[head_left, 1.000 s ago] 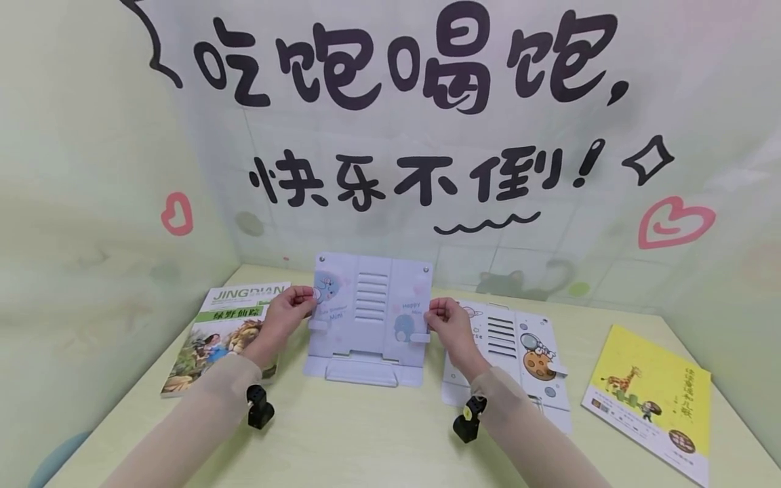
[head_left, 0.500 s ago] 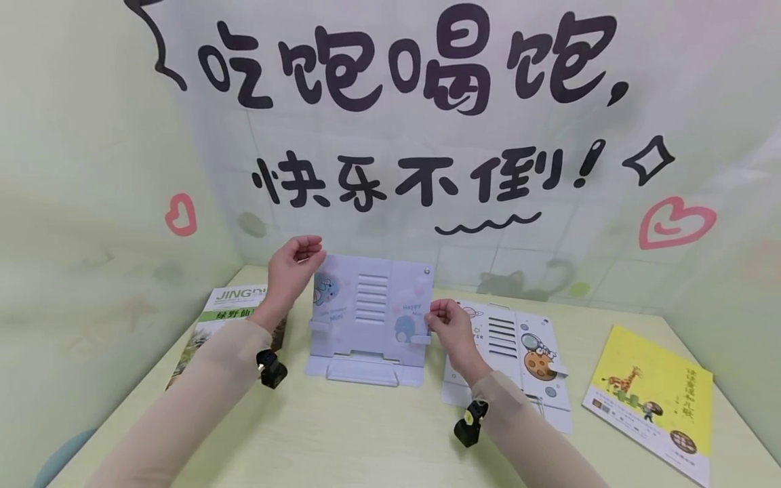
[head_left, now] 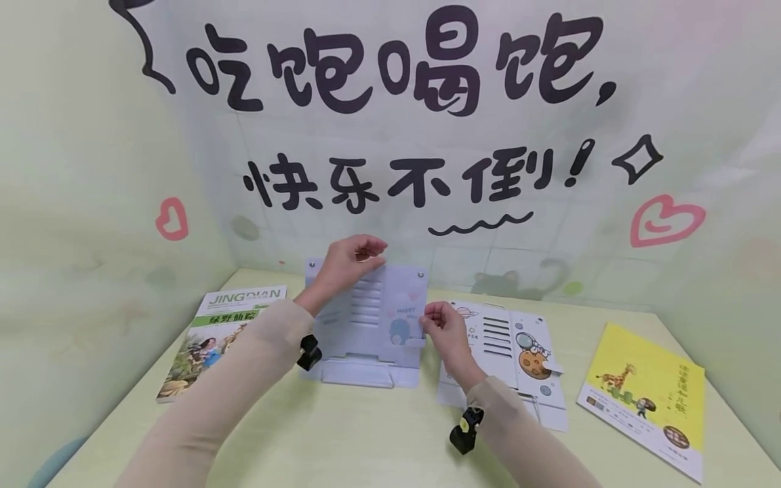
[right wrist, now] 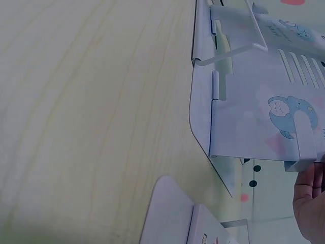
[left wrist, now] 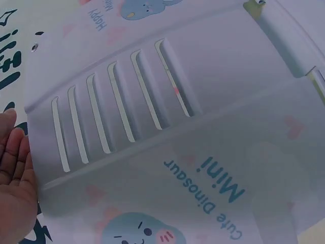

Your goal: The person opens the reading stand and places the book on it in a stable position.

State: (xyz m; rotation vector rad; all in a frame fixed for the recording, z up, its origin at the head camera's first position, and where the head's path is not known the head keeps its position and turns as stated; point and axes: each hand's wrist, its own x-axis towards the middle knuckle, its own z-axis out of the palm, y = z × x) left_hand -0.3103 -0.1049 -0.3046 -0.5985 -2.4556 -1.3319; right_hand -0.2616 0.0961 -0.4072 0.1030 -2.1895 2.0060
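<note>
A pale lavender metal book stand (head_left: 399, 301) with dinosaur drawings and a slotted middle stands upright on the table. My left hand (head_left: 349, 266) is at its top edge, fingers loosely bent, thumb and fingertips apart. In the left wrist view, the fingers (left wrist: 14, 157) lie right beside the stand's edge. My right hand (head_left: 450, 337) holds the stand's right edge between thumb and fingers, near the small side clip (right wrist: 304, 140). The left forearm covers part of the stand's left side. Along its foot runs a wire page holder (head_left: 356, 374).
A white book stand (head_left: 527, 339) with an astronaut drawing lies to the right, partly under the right forearm. A yellow book (head_left: 647, 393) lies at the far right. On the left lies a storybook (head_left: 201, 346), partly covered by the left sleeve. A printed backdrop (head_left: 390, 230) rises behind.
My left hand has left the stand's left edge, risen past its upper left corner and moved right to the top edge. The right hand stays at the right edge.
</note>
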